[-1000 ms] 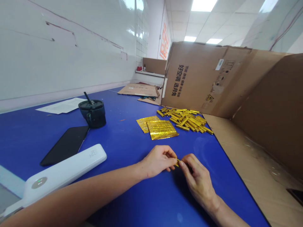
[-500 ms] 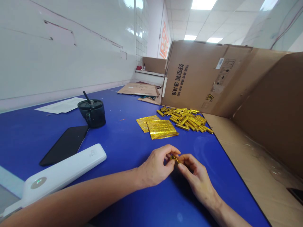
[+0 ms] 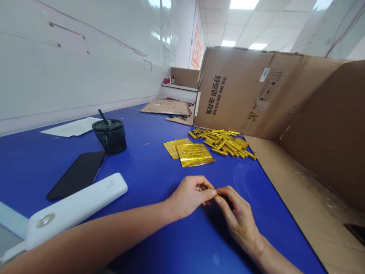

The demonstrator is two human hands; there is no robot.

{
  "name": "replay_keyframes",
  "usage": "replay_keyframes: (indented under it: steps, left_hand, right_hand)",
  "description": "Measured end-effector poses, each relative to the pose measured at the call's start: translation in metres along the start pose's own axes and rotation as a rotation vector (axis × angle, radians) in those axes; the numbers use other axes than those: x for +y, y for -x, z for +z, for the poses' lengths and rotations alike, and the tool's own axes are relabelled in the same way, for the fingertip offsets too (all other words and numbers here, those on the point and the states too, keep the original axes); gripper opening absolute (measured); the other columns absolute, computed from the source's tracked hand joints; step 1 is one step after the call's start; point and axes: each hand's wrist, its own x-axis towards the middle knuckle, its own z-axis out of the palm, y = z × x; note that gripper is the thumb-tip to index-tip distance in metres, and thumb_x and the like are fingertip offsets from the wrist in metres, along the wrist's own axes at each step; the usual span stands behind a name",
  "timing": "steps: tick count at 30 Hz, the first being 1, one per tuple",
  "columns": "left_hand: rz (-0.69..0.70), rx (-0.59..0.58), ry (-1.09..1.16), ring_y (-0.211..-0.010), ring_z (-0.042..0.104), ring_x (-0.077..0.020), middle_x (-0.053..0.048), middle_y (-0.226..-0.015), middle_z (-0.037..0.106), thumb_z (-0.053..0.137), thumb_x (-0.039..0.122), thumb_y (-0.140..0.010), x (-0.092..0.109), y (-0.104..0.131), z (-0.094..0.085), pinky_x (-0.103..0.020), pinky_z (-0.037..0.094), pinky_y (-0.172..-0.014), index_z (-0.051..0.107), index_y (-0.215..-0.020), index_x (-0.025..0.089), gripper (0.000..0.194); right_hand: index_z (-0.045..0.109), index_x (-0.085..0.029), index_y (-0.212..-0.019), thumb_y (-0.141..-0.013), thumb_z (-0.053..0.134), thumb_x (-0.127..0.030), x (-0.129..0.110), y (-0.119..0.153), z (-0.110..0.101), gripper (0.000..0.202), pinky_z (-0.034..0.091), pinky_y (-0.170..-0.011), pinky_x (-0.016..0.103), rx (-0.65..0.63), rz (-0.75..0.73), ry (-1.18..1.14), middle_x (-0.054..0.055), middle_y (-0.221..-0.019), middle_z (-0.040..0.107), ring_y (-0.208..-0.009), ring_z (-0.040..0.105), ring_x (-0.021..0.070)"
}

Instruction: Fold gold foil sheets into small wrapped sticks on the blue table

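My left hand [image 3: 191,196] and my right hand [image 3: 238,213] meet low over the blue table, fingertips nearly touching. Both are closed in a pinch on a small piece of gold foil paper [image 3: 217,195], mostly hidden by the fingers. Beyond them lie flat gold foil sheets [image 3: 195,155], two stacks overlapping. Behind these, to the right, is a loose pile of rolled gold foil tubes [image 3: 228,142].
A dark lidded mug [image 3: 111,137] with a handle stands at the left, near a black phone [image 3: 76,175] and a long white device [image 3: 76,199]. White paper [image 3: 71,127] lies by the wall. A large cardboard box [image 3: 236,91] borders the table's right side.
My left fingers and thumb have closed further over the gold foil, so less of it shows. The right hand stays almost where it was.
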Motion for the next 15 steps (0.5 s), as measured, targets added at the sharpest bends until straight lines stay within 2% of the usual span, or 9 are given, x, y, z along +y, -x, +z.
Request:
replay_keyframes:
  steps: [8, 12, 15]
  left_hand:
    - [-0.070, 0.050, 0.092, -0.052, 0.055, -0.0107, 0.000, -0.056, 0.055, 0.057, 0.032, -0.069, -0.0012, 0.0017, 0.0059, -0.022, 0.045, -0.050, 0.051, -0.067, 0.012, 0.021]
    - [0.007, 0.089, 0.063, -0.052, 0.053, -0.0085, 0.000, -0.061, 0.055, 0.057, 0.028, -0.070, -0.0027, 0.0026, 0.0062, -0.021, 0.045, -0.051, 0.054, -0.073, 0.012, 0.017]
    - [0.054, 0.103, 0.045, -0.053, 0.052, -0.0080, 0.001, -0.064, 0.055, 0.057, 0.024, -0.071, -0.0034, 0.0033, 0.0055, -0.021, 0.045, -0.052, 0.054, -0.079, 0.012, 0.015]
  right_hand:
    - [0.054, -0.019, -0.071, -0.085, 0.039, -0.025, -0.0040, -0.0011, 0.0004, 0.020, 0.039, -0.054, 0.024, 0.041, 0.011, 0.059, 0.001, -0.063, 0.052, -0.056, 0.049, 0.0122]
    - [0.056, -0.020, -0.086, -0.084, 0.041, -0.030, -0.0059, -0.0037, -0.0023, 0.018, 0.043, -0.058, 0.023, -0.026, 0.092, 0.011, 0.003, -0.074, 0.060, -0.065, 0.054, 0.0140]
    - [0.058, -0.020, -0.081, -0.085, 0.039, -0.029, -0.0058, -0.0037, -0.0021, 0.021, 0.042, -0.058, 0.023, -0.065, 0.110, 0.009, 0.002, -0.072, 0.060, -0.063, 0.054, 0.0130]
